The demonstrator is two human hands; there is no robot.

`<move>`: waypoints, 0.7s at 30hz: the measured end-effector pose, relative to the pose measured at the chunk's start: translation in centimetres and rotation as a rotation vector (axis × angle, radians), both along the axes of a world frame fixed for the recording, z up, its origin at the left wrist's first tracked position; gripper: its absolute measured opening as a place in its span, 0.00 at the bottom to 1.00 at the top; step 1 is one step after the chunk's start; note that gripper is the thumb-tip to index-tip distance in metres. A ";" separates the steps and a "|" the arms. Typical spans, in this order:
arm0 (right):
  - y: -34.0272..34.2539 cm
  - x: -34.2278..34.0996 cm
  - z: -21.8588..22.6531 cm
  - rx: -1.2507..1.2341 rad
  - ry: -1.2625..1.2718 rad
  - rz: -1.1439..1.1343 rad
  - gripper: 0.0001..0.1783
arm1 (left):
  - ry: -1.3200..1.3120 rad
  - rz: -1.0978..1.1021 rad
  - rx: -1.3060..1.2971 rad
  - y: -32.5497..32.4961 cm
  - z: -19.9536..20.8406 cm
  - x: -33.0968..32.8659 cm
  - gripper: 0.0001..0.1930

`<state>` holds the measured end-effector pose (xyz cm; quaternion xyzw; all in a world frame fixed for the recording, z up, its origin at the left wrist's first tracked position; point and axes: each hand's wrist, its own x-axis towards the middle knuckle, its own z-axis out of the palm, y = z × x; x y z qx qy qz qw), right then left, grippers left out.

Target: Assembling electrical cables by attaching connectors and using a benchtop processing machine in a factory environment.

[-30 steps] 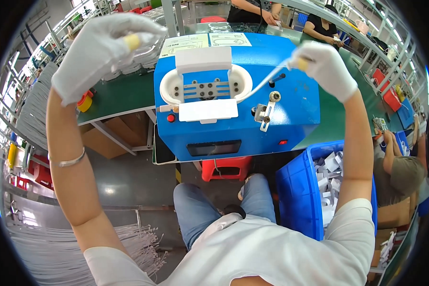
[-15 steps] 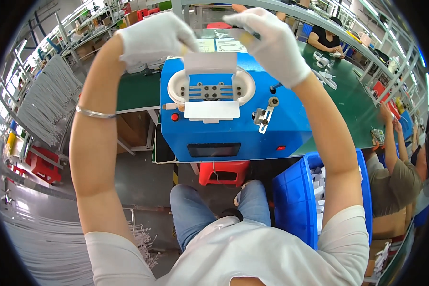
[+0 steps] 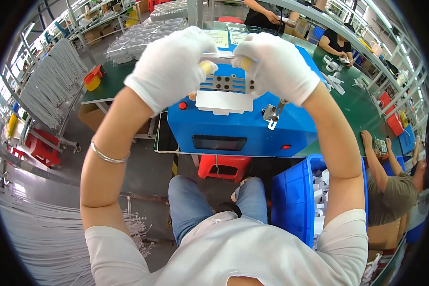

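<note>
A blue bench machine stands before me with a metal slotted bracket on top. White flat card lies along the bracket's near side, and a narrow white edge shows at its far side. My left hand, in a white glove with a yellow thumb tip, is curled over the bracket's left end. On the right end, my right hand, gloved alike, is curled too. Both sets of fingers are bent inward; whatever they pinch is hidden. The white oval band around the bracket is mostly covered by the gloves.
A blue bin of white pieces stands at my right. On the green table lie white bands; clear plastic trays are stacked at the back left. An orange tape dispenser sits left. Co-workers sit across and to the right.
Both hands have come nearer and lower over the machine, with fingers more curled. The upright white card at the far side now shows only as a narrow edge.
</note>
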<state>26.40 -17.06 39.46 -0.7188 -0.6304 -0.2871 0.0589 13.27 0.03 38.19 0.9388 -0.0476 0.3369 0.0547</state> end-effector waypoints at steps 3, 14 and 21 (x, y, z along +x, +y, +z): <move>0.5 0.6 1.0 -0.133 0.569 -0.216 0.13 | -0.188 -0.091 0.041 0.3 -1.6 1.0 0.07; 1.2 0.2 -1.2 0.167 0.795 0.164 0.09 | -0.182 -0.007 0.004 0.8 -1.8 1.8 0.17; 1.2 1.1 -1.2 0.245 0.492 0.284 0.08 | 0.096 -0.085 -0.336 0.6 -1.9 2.0 0.14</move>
